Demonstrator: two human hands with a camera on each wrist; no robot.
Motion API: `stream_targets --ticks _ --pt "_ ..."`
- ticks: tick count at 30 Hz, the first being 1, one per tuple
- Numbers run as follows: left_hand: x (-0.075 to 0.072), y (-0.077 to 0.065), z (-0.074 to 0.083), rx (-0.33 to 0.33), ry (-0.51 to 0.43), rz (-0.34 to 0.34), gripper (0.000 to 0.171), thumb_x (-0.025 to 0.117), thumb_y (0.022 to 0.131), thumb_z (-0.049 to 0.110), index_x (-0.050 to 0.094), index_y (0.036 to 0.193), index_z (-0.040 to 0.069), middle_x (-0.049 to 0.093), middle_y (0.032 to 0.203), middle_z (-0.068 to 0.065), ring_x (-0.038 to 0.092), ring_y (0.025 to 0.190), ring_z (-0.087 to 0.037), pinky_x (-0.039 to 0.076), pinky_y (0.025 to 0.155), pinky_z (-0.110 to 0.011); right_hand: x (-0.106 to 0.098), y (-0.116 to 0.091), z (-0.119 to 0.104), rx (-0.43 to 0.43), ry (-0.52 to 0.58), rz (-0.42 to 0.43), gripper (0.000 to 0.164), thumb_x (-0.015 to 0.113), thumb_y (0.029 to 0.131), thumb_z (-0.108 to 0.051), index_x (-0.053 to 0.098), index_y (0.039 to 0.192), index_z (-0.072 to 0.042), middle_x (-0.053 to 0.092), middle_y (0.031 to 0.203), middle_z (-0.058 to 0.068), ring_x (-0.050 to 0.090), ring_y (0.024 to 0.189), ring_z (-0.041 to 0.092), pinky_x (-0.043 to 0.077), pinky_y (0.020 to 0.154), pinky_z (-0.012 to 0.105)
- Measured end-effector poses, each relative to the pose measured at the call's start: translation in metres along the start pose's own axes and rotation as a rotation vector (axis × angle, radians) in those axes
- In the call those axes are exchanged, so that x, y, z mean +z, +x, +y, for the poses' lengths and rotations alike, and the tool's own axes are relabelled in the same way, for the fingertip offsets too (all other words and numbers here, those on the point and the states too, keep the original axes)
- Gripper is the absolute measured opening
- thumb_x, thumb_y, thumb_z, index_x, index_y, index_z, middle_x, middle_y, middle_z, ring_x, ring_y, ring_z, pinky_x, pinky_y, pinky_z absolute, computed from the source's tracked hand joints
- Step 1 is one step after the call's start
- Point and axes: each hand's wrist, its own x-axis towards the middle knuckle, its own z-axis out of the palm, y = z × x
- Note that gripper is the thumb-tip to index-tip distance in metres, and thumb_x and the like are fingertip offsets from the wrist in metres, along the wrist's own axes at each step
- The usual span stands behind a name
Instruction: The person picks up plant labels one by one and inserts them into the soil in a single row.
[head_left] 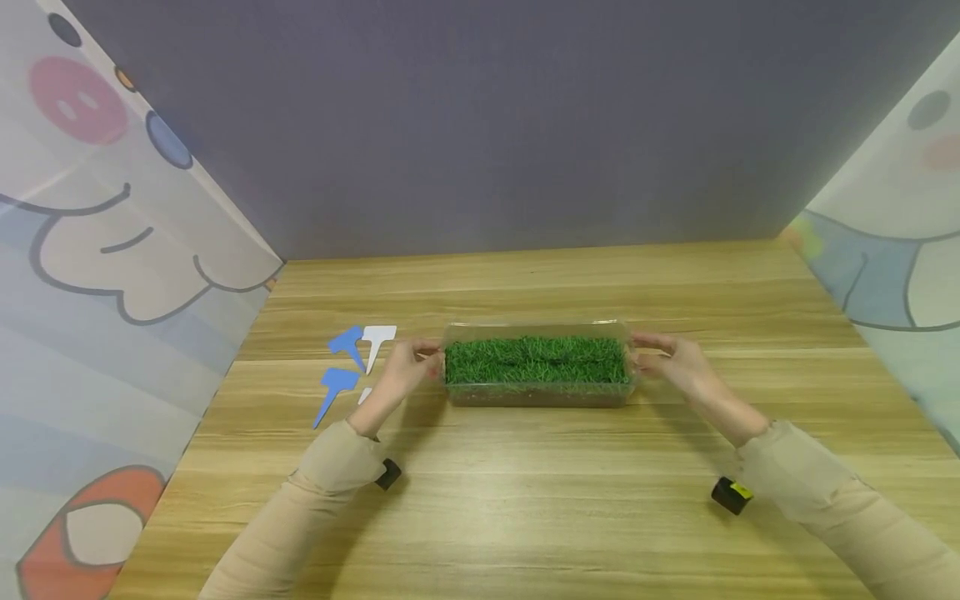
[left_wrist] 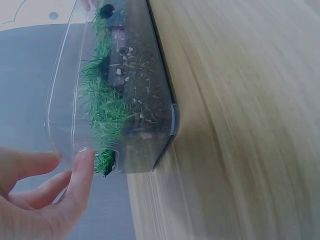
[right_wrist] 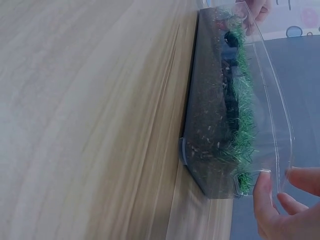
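A long clear plastic box (head_left: 540, 400) stands on the wooden table. Green artificial grass (head_left: 536, 361) lies inside it in two strips, over brown soil with pale bits (left_wrist: 142, 90) that show through the wall. My left hand (head_left: 412, 367) pinches the box's left end near the rim. At the opposite end, my right hand (head_left: 667, 362) grips the rim between thumb and fingers. In the right wrist view, the right fingertips (right_wrist: 263, 182) overlap the upper edge of the clear wall. Dark pieces (right_wrist: 232, 100) sit beneath the grass, partly hidden by it.
Left of the box lie two blue T-shaped plant labels (head_left: 340, 382) and a white one (head_left: 378, 335). Another white piece (head_left: 364, 395) is partly hidden by the left forearm. A grey panel (head_left: 525, 125) rises behind the table, with cartoon-printed walls (head_left: 112, 208) at both sides.
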Motion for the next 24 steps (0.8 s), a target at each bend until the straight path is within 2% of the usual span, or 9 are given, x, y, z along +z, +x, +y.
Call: stream_targets --ticks 10,15,21,24 --pt "-0.002 0.000 0.000 -0.046 -0.040 -0.040 0.031 0.054 0.086 0.003 0.051 0.113 -0.012 0.059 0.099 -0.024 0.062 0.072 -0.030 0.052 0.069 -0.039 -0.003 0.003 0.003 0.010 0.044 -0.011 0.055 0.053 0.088 -0.011 0.029 0.135 0.001 0.030 0.136 0.024 0.059 0.094 0.013 0.044 0.086 0.026" --pt "-0.007 0.002 -0.003 -0.080 -0.025 -0.106 0.035 0.055 0.087 0.009 0.050 0.117 -0.008 0.059 0.099 -0.022 0.062 0.072 -0.028 0.052 0.070 -0.039 -0.002 0.002 0.003 -0.002 0.063 -0.022 0.055 0.053 0.088 -0.011 0.028 0.135 0.003 0.028 0.137 0.025 0.058 0.095 0.013 0.044 0.086 0.026" --pt "-0.020 0.002 -0.009 -0.003 -0.010 -0.257 0.038 0.052 0.087 0.008 0.046 0.120 -0.010 0.058 0.096 -0.024 0.060 0.077 -0.035 0.051 0.072 -0.041 -0.003 0.002 0.003 -0.002 0.065 -0.021 0.054 0.051 0.089 -0.012 0.028 0.134 0.005 0.027 0.137 0.025 0.056 0.096 0.011 0.044 0.086 0.027" --pt "-0.028 0.003 -0.013 0.063 0.035 -0.298 0.036 0.051 0.087 0.008 0.048 0.118 -0.011 0.058 0.096 -0.023 0.060 0.078 -0.035 0.052 0.070 -0.040 -0.003 0.002 0.003 -0.008 0.066 -0.020 0.054 0.051 0.089 -0.011 0.028 0.134 0.005 0.027 0.136 0.026 0.056 0.095 0.009 0.045 0.086 0.027"
